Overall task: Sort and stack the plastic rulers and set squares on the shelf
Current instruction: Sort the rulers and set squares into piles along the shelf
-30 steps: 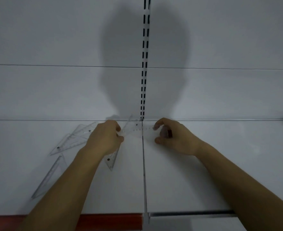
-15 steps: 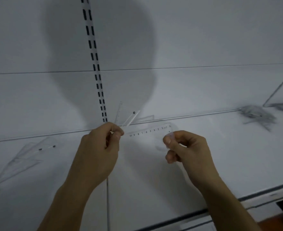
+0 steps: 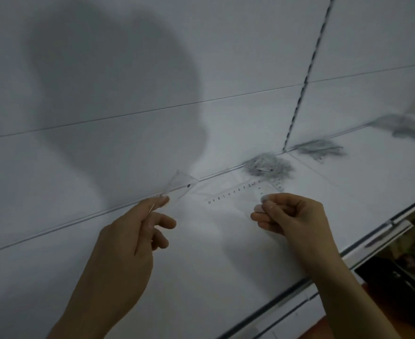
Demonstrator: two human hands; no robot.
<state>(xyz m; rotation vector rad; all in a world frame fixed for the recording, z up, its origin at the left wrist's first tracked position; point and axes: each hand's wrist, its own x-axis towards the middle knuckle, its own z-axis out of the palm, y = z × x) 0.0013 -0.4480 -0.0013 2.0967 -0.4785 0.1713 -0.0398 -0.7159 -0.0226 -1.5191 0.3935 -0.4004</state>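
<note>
I see my left hand [image 3: 128, 238] up over the white shelf [image 3: 226, 277], and its grip pinches the bottom tip of a clear set square [image 3: 178, 185] between thumb and first finger. That piece sticks up from the hand and has a small dark dot on it. My right hand [image 3: 292, 216] is beside it, and its grip pinches the end of a clear ruler [image 3: 235, 195]. The ruler reaches from the right hand toward the left hand. I can read numbers 0 to 10 on it. Behind the right hand, blurry gray piles [image 3: 267, 166] lie at the back of the shelf.
</note>
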